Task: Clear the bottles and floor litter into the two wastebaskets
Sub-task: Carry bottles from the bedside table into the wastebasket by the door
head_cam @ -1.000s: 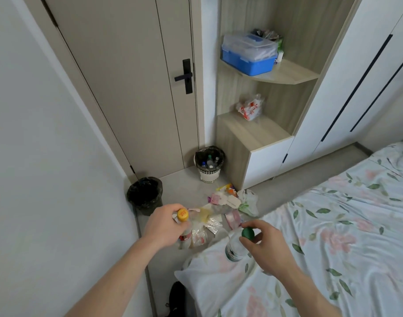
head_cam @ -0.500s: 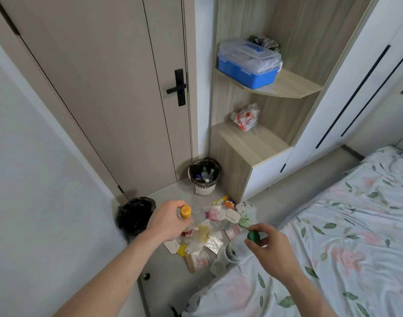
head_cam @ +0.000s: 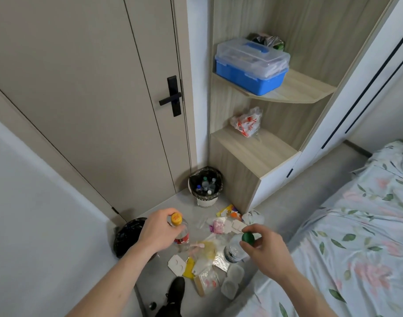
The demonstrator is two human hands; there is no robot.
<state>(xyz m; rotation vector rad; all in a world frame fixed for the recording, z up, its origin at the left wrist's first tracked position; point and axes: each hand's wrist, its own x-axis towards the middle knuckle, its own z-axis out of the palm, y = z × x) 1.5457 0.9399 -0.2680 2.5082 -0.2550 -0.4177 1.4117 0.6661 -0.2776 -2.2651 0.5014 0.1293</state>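
My left hand (head_cam: 158, 229) grips a clear bottle with a yellow cap and red label (head_cam: 180, 234) by its neck, above the floor. My right hand (head_cam: 263, 248) holds a clear bottle with a green cap (head_cam: 233, 249) by its top. Wrappers, packets and paper litter (head_cam: 209, 252) lie spread on the grey floor below both hands. A white wastebasket with a black liner (head_cam: 205, 197) stands by the door and holds several bottles. A black-lined wastebasket (head_cam: 127, 236) sits against the left wall, partly hidden by my left arm.
A closed door (head_cam: 104, 88) with a black handle is ahead. Wooden corner shelves (head_cam: 253, 147) carry a blue storage box (head_cam: 251, 65) and a plastic bag (head_cam: 247, 122). The bed with floral sheets (head_cam: 356, 236) fills the right. A black shoe (head_cam: 175, 291) is below.
The view has come closer to the door and the baskets. Both hands still hold their bottles, now out over the littered floor instead of over the bed's edge.
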